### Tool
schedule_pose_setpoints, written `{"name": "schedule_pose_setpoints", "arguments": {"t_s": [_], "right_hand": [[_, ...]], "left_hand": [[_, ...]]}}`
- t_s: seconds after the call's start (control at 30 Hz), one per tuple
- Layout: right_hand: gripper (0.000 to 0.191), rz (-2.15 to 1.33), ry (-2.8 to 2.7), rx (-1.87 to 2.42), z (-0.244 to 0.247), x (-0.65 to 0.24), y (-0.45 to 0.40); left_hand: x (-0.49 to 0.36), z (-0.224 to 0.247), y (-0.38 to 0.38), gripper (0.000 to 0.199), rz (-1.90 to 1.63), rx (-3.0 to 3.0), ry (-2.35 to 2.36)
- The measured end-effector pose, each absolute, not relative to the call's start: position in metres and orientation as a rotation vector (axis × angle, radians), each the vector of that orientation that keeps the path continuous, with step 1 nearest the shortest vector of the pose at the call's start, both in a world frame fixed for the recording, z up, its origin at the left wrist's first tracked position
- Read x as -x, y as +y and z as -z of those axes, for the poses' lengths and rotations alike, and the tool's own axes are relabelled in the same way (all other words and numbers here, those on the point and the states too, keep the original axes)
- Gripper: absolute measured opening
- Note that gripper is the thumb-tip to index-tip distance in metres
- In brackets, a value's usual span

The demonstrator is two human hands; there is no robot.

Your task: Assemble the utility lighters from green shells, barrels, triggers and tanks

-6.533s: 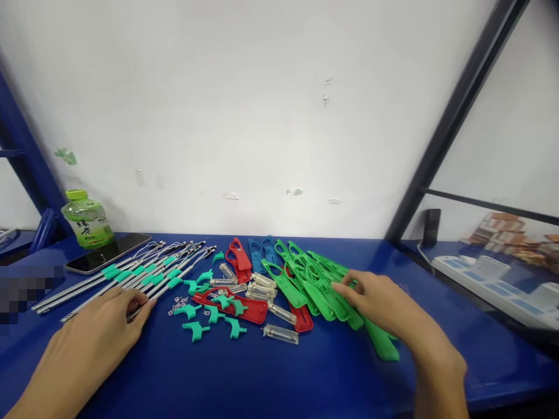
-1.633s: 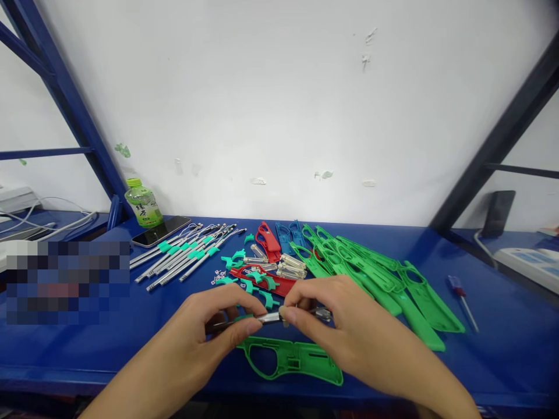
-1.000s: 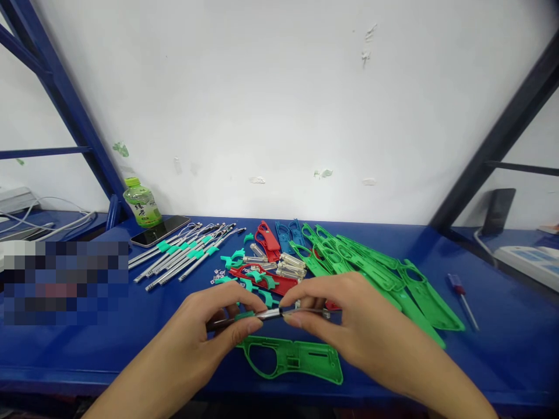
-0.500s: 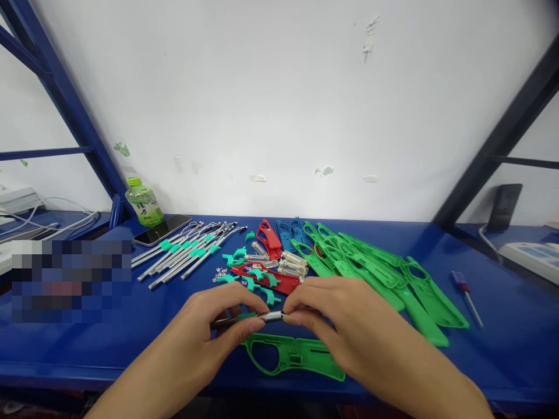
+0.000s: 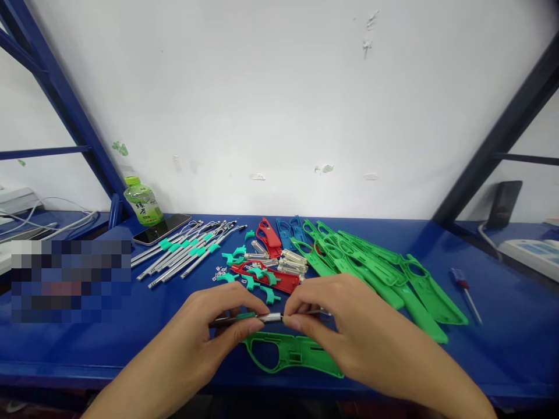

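Observation:
My left hand (image 5: 222,326) pinches a thin metal tube (image 5: 273,317) that carries a green piece (image 5: 245,316) and has a dark section inside the palm. At the tube's right end, the thumb and fingertips of my right hand (image 5: 327,320) are closed on the small dark tip. A thin pale sliver (image 5: 321,311) shows behind the right fingers; what it belongs to is hidden. Below both hands lies a green plastic handle half (image 5: 297,353), its hollow side up, with a finger loop at the left. Teal trigger-like pieces (image 5: 269,294) lie just beyond the fingertips.
Several metal tubes with wires (image 5: 187,253) lie at left, near a phone (image 5: 163,229) and green bottle (image 5: 143,202). Clear small parts (image 5: 292,263), red (image 5: 286,283) and blue shells (image 5: 289,231) fill the middle. Green shells (image 5: 362,262) and a screwdriver (image 5: 466,295) lie right.
Both hands keep their grip on the tube in nearly the same spot. The pale sliver behind the right fingers now shows; the right hand has shifted very slightly.

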State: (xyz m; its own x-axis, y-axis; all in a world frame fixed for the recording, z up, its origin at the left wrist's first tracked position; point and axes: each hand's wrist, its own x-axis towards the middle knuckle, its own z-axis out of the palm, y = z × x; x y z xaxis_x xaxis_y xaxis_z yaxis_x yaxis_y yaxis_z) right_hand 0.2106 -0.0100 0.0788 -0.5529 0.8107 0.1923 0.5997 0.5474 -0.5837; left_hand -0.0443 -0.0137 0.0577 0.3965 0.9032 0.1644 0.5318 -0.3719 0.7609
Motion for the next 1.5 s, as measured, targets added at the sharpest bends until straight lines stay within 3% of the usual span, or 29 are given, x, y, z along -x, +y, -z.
{"name": "schedule_pose_setpoints", "arguments": {"t_s": [0.83, 1.07, 1.17, 1.23, 1.5], "right_hand": [[0.013, -0.921, -2.161, 1.189, -0.08, -0.212, -0.002], [0.025, -0.845, -2.231, 1.168, -0.081, -0.213, -0.004], [0.016, -0.872, -2.194, 1.157, -0.079, -0.213, -0.004], [0.01, -0.895, -2.174, 1.14, -0.078, -0.211, -0.004], [0.018, -0.672, -2.298, 1.074, -0.05, -0.184, -0.007]], "left_hand": [[0.044, -0.057, -0.019, 0.02, -0.752, -2.159, 1.248], [0.045, -0.058, -0.017, 0.014, -0.816, -2.252, 1.198], [0.051, -0.056, -0.013, 0.012, -0.865, -2.26, 1.114], [0.056, -0.053, -0.011, 0.015, -0.9, -2.261, 1.069], [0.083, -0.029, -0.018, 0.035, -0.88, -2.269, 1.067]]}}
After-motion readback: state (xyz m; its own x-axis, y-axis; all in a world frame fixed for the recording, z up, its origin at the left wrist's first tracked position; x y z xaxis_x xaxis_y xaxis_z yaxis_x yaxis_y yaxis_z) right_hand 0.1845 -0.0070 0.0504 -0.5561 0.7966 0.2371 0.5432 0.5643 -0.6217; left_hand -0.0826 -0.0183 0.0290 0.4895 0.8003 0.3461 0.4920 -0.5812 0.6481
